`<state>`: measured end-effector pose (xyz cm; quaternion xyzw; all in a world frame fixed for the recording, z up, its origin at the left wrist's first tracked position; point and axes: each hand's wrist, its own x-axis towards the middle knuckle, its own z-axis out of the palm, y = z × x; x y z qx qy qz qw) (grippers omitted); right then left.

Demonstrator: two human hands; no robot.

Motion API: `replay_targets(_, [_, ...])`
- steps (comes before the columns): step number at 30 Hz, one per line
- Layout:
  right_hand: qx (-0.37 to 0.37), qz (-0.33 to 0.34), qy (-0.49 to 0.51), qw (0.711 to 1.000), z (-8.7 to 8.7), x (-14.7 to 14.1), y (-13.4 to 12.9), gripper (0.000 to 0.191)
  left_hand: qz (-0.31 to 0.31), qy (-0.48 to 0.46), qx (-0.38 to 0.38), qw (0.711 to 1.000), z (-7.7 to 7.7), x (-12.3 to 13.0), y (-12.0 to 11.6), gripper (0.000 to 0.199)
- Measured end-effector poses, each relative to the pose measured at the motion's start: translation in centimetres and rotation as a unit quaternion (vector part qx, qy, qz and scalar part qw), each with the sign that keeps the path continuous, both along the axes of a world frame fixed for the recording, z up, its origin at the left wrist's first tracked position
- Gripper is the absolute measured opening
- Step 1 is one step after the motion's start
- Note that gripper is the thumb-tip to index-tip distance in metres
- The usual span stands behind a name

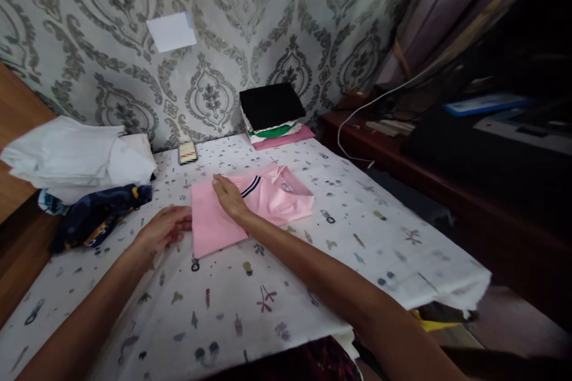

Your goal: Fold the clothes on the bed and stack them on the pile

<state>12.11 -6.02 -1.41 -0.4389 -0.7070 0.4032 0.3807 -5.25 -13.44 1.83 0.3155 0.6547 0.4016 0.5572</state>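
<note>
A pink collared shirt [272,199] lies folded on the patterned white sheet [330,274], its collar pointing right. Dark stripes cross the pink cloth near the middle. My right hand [230,197] rests flat on the shirt's left half, fingers stretched out. At the shirt's left edge is my left hand [167,227], its fingers extended and the tips at the cloth's border. Whether those fingertips touch the fabric or sit just beside it, I cannot tell.
Folded clothes [274,110], black on top, are stacked by the wall. White cloths [75,152] and a dark blue patterned garment [100,214] lie left. A small blurred card-like object [187,152] stands near the wall. A white cable [357,110] hangs at the right.
</note>
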Motion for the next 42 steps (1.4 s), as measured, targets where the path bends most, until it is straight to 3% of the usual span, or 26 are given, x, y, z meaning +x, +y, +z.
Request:
replay_targets(4, [-0.136, -0.038, 0.146, 0.979, -1.1, -0.8, 0.7, 0.051, 0.0, 0.027, -0.005, 1.0, 0.1, 1.2, 1.4, 0.031])
replay_targets(8, [-0.18, -0.045, 0.221, 0.957, -0.4, -0.4, 2.6, 0.058, 0.021, 0.021, 0.074, 0.997, 1.7, 3.9, 3.4, 0.03])
replay_targets(12, [-0.222, -0.046, 0.314, 0.922, 0.9, 2.6, 4.3, 0.071, -0.054, 0.036, 0.157, 0.985, 3.3, 9.9, 6.4, 0.031])
replay_targets(15, [-0.295, -0.029, 0.357, 0.886, 0.8, 6.1, 4.6, 0.085, -0.123, 0.069, 0.178, 0.974, 2.6, 14.9, 8.4, 0.034])
replay_targets(17, [-0.31, -0.009, 0.35, 0.884, 0.4, 8.2, 4.4, 0.091, -0.143, 0.084, 0.195, 0.967, 1.6, 17.2, 9.1, 0.035])
replay_targets(20, [-0.291, -0.003, 0.358, 0.887, 0.1, 10.3, 4.3, 0.093, -0.166, 0.187, 0.261, 0.933, 0.3, 18.4, 9.1, 0.034])
replay_targets(21, [-0.282, -0.006, 0.36, 0.889, 0.2, 10.7, 4.4, 0.095, -0.172, 0.259, 0.295, 0.903, 0.1, 18.5, 9.0, 0.032])
replay_targets(24, [-0.24, -0.011, 0.342, 0.909, 0.6, 11.6, 5.1, 0.096, -0.176, 0.467, 0.376, 0.781, -0.5, 18.7, 8.6, 0.033])
replay_targets(26, [-0.216, -0.012, 0.315, 0.924, 0.9, 12.3, 5.6, 0.096, -0.185, 0.514, 0.382, 0.746, -1.0, 19.4, 8.7, 0.043])
replay_targets(32, [-0.215, -0.051, 0.33, 0.918, 0.8, 14.8, 7.0, 0.08, -0.218, 0.497, 0.297, 0.786, -3.5, 22.0, 10.3, 0.063])
replay_targets(38, [-0.189, -0.123, 0.248, 0.942, 1.0, 17.4, 8.2, 0.051, -0.239, 0.56, 0.231, 0.759, -4.2, 23.7, 9.8, 0.069])
replay_targets(42, [-0.051, -0.115, 0.123, 0.984, 2.2, 17.5, 7.6, 0.05, -0.245, 0.575, 0.231, 0.746, -3.8, 23.9, 9.3, 0.064])
